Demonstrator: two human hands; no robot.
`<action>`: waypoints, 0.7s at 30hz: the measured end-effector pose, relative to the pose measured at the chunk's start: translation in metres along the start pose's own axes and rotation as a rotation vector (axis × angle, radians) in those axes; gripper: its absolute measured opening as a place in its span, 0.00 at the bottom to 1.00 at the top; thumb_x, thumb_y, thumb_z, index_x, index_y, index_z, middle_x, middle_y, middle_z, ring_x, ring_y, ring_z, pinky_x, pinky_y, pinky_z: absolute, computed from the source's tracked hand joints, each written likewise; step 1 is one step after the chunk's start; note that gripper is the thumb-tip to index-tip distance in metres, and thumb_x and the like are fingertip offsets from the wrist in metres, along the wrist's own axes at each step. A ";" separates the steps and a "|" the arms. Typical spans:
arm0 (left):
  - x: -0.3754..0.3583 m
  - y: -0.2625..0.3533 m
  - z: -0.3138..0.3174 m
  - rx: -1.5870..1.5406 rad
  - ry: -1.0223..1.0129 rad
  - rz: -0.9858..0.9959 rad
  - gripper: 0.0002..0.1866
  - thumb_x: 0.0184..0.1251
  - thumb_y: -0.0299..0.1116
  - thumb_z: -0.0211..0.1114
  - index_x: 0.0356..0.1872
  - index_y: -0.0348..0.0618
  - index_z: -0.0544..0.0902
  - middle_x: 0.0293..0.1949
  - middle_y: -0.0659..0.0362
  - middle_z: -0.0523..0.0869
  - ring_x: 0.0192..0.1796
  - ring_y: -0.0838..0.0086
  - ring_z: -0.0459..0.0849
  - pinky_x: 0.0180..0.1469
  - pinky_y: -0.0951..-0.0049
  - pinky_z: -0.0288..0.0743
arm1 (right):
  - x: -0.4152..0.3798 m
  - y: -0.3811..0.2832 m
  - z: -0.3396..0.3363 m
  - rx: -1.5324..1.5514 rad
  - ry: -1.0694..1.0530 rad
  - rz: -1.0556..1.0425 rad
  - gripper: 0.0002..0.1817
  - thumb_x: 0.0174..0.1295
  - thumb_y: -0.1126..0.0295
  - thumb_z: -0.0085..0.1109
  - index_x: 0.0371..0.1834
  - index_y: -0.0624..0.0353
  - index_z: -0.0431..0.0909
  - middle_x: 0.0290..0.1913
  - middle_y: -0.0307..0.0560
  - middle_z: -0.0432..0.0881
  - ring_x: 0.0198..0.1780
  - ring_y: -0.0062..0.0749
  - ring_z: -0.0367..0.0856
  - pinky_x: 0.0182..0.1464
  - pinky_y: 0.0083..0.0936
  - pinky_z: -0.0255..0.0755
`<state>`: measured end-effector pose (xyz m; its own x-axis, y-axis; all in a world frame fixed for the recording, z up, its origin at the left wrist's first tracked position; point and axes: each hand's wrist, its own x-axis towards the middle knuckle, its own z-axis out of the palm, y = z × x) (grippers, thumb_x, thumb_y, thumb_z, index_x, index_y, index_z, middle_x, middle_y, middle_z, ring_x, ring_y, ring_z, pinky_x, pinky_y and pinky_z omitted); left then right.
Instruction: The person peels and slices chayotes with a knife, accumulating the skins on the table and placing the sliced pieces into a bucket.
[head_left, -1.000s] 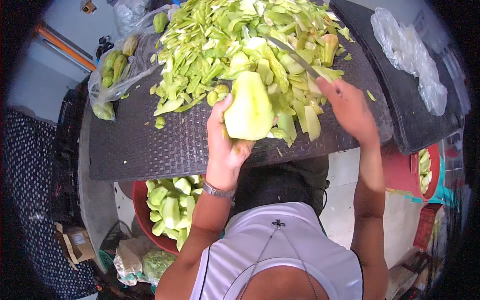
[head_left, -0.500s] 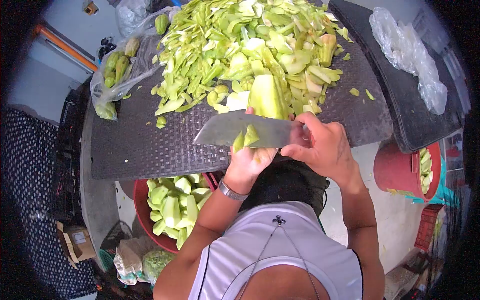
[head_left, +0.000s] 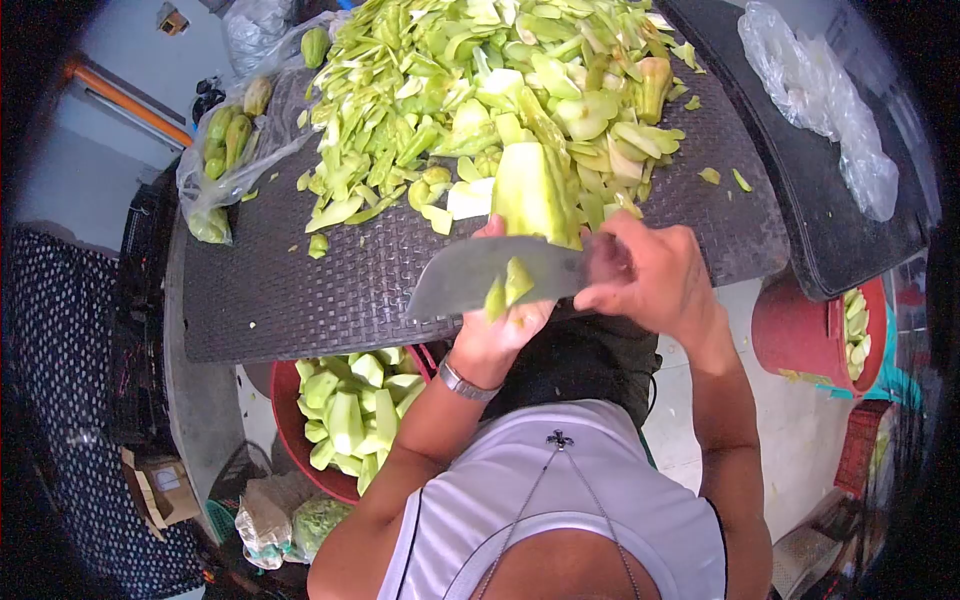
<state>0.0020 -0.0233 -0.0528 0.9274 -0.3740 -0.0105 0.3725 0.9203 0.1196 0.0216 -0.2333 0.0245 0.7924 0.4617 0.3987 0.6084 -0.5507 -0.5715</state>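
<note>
My left hand [head_left: 505, 335], with a metal watch on its wrist, is closed around the lower end of a pale green peeled chayote [head_left: 530, 192]. Most of its fingers are hidden under a broad knife. My right hand [head_left: 660, 275] grips the dark handle of that knife [head_left: 455, 280], whose wide blade points left across the base of the chayote. Two small green scraps [head_left: 517, 282] cling to the flat of the blade. Beyond the chayote, a big heap of green peelings [head_left: 400, 110] covers the far part of the dark woven table [head_left: 270, 310].
A plastic bag of unpeeled chayotes [head_left: 228, 150] lies at the table's left. A red tub [head_left: 290, 425] of peeled pieces stands below the front edge. To the right are a red bucket [head_left: 795, 330] and a crumpled clear bag [head_left: 820, 95] on a black surface.
The knife has shifted slightly right and down over the chayote, its tip tilting lower. The scraps on the blade have moved with it. Both hands keep their holds.
</note>
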 end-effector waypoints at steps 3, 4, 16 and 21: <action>-0.005 0.003 0.006 0.051 -0.096 0.036 0.40 0.77 0.63 0.55 0.73 0.35 0.71 0.66 0.41 0.81 0.65 0.45 0.83 0.68 0.39 0.79 | 0.001 0.015 -0.002 0.015 -0.013 0.087 0.33 0.58 0.35 0.73 0.37 0.59 0.78 0.21 0.44 0.82 0.25 0.42 0.89 0.30 0.37 0.81; -0.004 0.005 0.009 -0.064 -0.065 0.026 0.38 0.77 0.60 0.53 0.74 0.36 0.71 0.67 0.42 0.81 0.65 0.44 0.84 0.65 0.33 0.80 | 0.001 0.013 -0.001 0.041 -0.009 0.086 0.33 0.59 0.35 0.73 0.36 0.59 0.78 0.21 0.44 0.82 0.26 0.43 0.89 0.30 0.37 0.80; -0.001 0.010 0.038 0.107 0.019 0.087 0.38 0.80 0.64 0.50 0.74 0.42 0.73 0.63 0.43 0.83 0.59 0.48 0.84 0.56 0.45 0.82 | 0.040 0.046 -0.029 -0.134 0.053 0.596 0.32 0.73 0.41 0.61 0.36 0.67 0.81 0.26 0.66 0.81 0.30 0.62 0.84 0.35 0.46 0.75; 0.010 0.024 0.051 0.222 0.291 0.220 0.36 0.84 0.61 0.48 0.73 0.39 0.73 0.62 0.45 0.84 0.59 0.51 0.86 0.67 0.44 0.79 | 0.029 0.023 -0.030 -0.066 0.130 0.592 0.27 0.72 0.44 0.65 0.40 0.62 0.80 0.24 0.62 0.83 0.25 0.54 0.83 0.32 0.44 0.75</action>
<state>0.0188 -0.0107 0.0010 0.9671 -0.0939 -0.2366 0.1772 0.9155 0.3612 0.0598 -0.2536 0.0447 0.9933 -0.0223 0.1134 0.0610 -0.7320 -0.6786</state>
